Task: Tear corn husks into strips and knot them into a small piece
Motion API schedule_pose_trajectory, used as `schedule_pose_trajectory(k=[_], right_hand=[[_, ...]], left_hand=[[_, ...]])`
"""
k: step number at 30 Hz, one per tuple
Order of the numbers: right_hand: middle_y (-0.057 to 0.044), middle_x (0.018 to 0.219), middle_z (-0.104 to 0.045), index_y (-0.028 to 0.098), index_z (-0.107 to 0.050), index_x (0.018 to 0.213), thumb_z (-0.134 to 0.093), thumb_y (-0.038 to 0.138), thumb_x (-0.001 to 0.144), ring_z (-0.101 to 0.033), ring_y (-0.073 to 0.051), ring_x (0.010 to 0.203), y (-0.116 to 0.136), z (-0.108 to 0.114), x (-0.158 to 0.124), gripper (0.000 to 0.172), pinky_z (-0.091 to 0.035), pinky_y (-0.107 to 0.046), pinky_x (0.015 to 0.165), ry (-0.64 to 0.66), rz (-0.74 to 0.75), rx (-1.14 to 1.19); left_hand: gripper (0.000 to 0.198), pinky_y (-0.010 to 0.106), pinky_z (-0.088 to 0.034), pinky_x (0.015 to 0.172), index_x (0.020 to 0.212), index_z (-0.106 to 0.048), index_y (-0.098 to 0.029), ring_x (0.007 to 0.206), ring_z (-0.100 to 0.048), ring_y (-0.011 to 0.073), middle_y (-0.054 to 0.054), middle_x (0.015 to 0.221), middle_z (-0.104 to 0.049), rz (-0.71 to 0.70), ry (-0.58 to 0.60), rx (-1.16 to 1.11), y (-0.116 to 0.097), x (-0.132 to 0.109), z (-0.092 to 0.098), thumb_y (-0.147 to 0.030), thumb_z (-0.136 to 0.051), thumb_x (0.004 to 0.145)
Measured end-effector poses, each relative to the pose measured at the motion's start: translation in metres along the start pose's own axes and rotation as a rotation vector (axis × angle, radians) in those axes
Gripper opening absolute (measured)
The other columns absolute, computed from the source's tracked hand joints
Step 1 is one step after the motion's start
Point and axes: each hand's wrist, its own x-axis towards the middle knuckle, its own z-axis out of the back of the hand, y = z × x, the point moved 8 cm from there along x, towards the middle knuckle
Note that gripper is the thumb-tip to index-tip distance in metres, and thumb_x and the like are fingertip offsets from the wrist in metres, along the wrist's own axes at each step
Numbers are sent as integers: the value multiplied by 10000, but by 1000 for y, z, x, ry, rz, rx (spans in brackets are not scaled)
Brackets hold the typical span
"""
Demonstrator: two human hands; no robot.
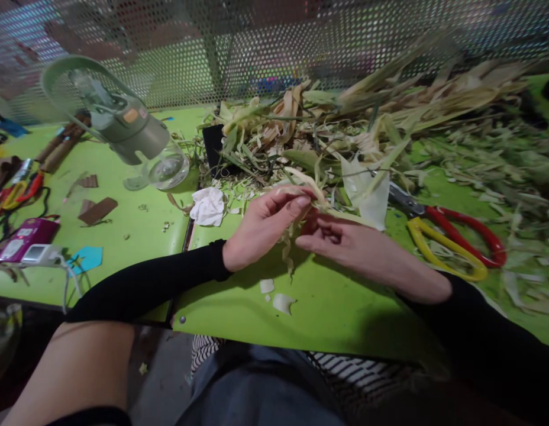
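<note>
My left hand (268,222) is closed, thumb and fingers pinching a pale corn husk strip (307,179). A thin, curled end of husk (287,260) dangles below the fingers. Close beside it, my right hand (345,239) has its fingers curled in at the same husk; its grip is partly hidden. A broad whitish husk piece (370,195) lies just behind the right hand. Two small cut husk scraps (282,303) rest on the green table in front of the hands. Scissors (438,222) with one red and one yellow handle lie to the right.
Dried husks and shreds (296,130) are heaped at the back, against a perforated metal screen (181,65). A crumpled tissue (207,206), a tilted-looking water bottle (132,130) and a dark phone-like slab (213,148) stand left of centre. A purple box (28,236) with a charger is far left.
</note>
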Motion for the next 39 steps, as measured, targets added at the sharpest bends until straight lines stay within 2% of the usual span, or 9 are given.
schedule_pose_trajectory(k=[3, 6, 10, 13, 15, 20, 27, 34, 39], right_hand=[[8, 708, -592, 256, -620, 894, -603, 787, 880, -455, -136, 552, 1, 19, -3, 531, -340, -290, 476, -140, -7, 234], [13, 707, -584, 269, -627, 1006, -578, 789, 910, -444, -133, 549, 0, 18, -4, 531, -300, -273, 443, -157, -35, 482], [63, 644, -474, 237, -605, 858, -755, 656, 862, -312, -73, 501, 0, 8, -2, 445, -197, -232, 417, -148, -41, 649], [79, 620, -420, 235, -601, 860, -757, 629, 871, -296, -67, 492, -4, 6, 0, 424, -175, -222, 420, -177, -53, 703], [54, 629, -468, 230, -609, 851, -654, 662, 936, -344, -83, 500, -4, 8, 0, 442, -211, -235, 428, -181, -52, 606], [7, 559, -487, 227, -548, 650, -424, 694, 1039, -403, -124, 501, 7, 23, -6, 620, -277, -301, 485, -238, 74, 98], [16, 568, -471, 257, -473, 673, -419, 777, 1000, -427, -149, 530, 21, 31, -12, 617, -317, -321, 547, -383, 213, -98], [-4, 591, -514, 270, -488, 693, -330, 832, 988, -475, -178, 558, 22, 26, -12, 654, -336, -336, 566, -314, 196, -96], [-8, 569, -526, 276, -481, 676, -329, 868, 961, -492, -184, 551, 22, 26, -9, 675, -339, -339, 562, -281, 206, -124]], left_hand=[[147, 280, -603, 921, 924, -700, -162, 889, -712, 108, 39, 1086, -738, 2, 8, 42, -1, 3, 2, -303, -708, 966], [153, 263, -620, 808, 960, -662, -155, 752, -700, 81, 31, 1016, -713, 69, 81, 28, 6, 2, -3, -299, -642, 1007], [178, 210, -551, 629, 1016, -638, -165, 689, -660, 84, 1, 853, -655, 157, 170, 43, 13, -2, -11, -341, -614, 1025], [254, 201, -494, 579, 1052, -624, -177, 620, -567, 60, -28, 817, -625, 121, 196, 80, 8, -3, -14, -346, -765, 926], [299, 205, -489, 602, 1091, -629, -175, 616, -536, 49, -16, 876, -664, 59, 211, 138, 3, -3, -15, -322, -800, 894], [264, 234, -516, 722, 1159, -664, -149, 814, -643, 101, 60, 1040, -728, -21, 181, 337, -3, 0, -9, -341, -685, 980], [389, 282, -531, 872, 1106, -644, -158, 977, -652, 150, 68, 1091, -717, 36, 201, 352, 9, 1, -9, -454, -774, 890], [404, 251, -413, 616, 973, -602, -183, 628, -473, 79, -44, 744, -592, 132, 135, 348, 9, 0, -7, -496, -819, 840], [444, 230, -359, 513, 976, -540, -198, 523, -478, 45, -42, 759, -674, 326, 194, 206, 12, -6, -14, -468, -853, 813]])
